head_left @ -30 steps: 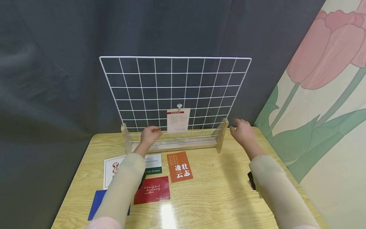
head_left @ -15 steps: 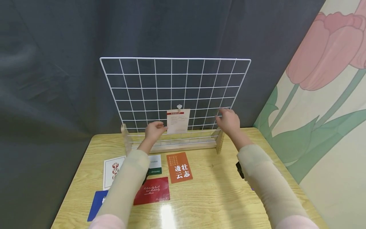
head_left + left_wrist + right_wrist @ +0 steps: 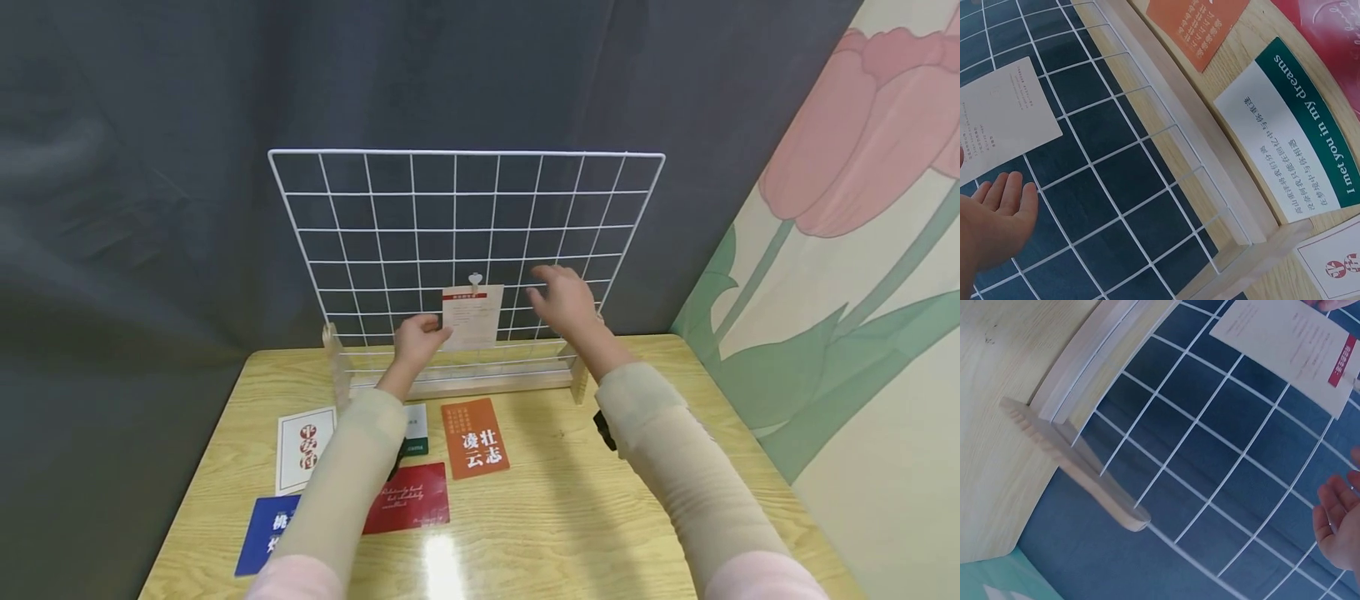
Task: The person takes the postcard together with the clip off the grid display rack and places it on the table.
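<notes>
A white card [image 3: 472,321] with a red strip at its top hangs on the white wire grid [image 3: 412,208] under a small heart-shaped clip [image 3: 476,279]. My left hand [image 3: 418,342] is at the card's left edge, its thumb tip overlapping that edge. In the left wrist view, the relaxed fingers [image 3: 1011,194] lie just beside the card's border. My right hand [image 3: 566,304] hovers before the grid, right of the card and apart from it, fingers loosely bent with nothing between them. The right wrist view shows that hand [image 3: 1341,528] beside the card's clip end.
The grid stands in a wooden base [image 3: 487,381] on a wooden table [image 3: 540,517]. In front lie an orange card [image 3: 476,437], a red card [image 3: 412,498], a green-and-white card [image 3: 1297,131], a white card with red characters [image 3: 303,450] and a blue card [image 3: 262,533].
My right hand has moved left and up from beside the base's right end to in front of the grid. My left hand has moved right and slightly up to the hanging card's edge.
</notes>
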`<state>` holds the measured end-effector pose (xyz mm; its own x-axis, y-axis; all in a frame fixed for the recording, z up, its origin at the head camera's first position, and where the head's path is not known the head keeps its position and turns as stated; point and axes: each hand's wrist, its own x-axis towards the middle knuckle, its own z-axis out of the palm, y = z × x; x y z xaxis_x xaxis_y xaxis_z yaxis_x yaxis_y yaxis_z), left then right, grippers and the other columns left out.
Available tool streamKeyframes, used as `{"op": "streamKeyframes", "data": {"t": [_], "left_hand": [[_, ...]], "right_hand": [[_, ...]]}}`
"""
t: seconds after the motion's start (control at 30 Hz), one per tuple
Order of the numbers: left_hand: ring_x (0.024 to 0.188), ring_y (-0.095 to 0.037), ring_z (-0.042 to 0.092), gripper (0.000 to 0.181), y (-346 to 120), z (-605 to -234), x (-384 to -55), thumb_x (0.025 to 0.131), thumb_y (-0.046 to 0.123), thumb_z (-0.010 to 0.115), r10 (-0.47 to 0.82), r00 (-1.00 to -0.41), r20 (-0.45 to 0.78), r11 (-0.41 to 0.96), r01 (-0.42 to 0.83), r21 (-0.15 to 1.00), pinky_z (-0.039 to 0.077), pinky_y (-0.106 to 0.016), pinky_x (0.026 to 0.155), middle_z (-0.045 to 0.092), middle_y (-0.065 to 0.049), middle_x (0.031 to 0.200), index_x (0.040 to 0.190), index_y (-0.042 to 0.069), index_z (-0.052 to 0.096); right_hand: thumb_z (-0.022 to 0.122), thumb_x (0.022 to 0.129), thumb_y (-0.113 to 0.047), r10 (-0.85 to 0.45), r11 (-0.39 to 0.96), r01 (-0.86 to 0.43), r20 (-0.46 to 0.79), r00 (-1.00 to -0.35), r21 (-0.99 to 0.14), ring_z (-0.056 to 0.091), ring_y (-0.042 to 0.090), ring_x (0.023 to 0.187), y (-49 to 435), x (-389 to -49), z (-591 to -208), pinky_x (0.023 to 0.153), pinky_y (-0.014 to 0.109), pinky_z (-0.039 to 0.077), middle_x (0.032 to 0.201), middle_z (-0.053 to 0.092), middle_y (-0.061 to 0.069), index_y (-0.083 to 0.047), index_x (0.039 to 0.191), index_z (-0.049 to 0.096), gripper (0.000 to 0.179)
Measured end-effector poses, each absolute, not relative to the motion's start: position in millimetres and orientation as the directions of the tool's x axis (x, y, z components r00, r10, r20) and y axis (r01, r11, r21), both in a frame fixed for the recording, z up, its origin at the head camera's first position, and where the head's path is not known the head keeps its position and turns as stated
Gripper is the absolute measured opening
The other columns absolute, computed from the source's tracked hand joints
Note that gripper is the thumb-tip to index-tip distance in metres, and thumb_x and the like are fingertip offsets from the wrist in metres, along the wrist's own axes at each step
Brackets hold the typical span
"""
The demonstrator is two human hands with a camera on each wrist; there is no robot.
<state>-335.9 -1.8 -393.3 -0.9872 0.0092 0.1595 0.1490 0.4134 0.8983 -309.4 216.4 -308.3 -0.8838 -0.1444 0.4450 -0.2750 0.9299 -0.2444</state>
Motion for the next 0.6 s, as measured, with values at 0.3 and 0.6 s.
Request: {"op": "streamKeyframes", "data": {"t": [0.3,0.6], "left_hand": [[0.090,-0.024,0.058,0.035,7.1,-395.4,-340.2,0.075,0.013,0.066,-0.014,-0.983,0.185,0.425,0.161,0.891,0.044,-0.030,0.079,0.060,-0.016,0.100,0.104,-0.004,0.059],[0.086,-0.024,0.059,0.029,14.3,-400.6,-342.9,0.076,0.010,0.063,-0.029,-0.979,0.202,0.398,0.174,0.901,0.046,-0.030,0.074,0.062,-0.016,0.095,0.101,-0.003,0.060]], "right_hand": [[0.056,0.082,-0.016,-0.202,0.908,-0.347,0.481,-0.853,-0.236,0.048,0.029,0.100,199.4,-316.6,-310.8,0.081,0.040,0.040,0.111,0.054,0.013,-0.002,0.110,0.056,0.031],[0.056,0.082,-0.019,-0.242,0.921,-0.348,0.445,-0.862,-0.174,0.048,0.026,0.101,177.4,-321.7,-306.8,0.083,0.038,0.040,0.112,0.055,0.011,-0.004,0.112,0.056,0.033]]}}
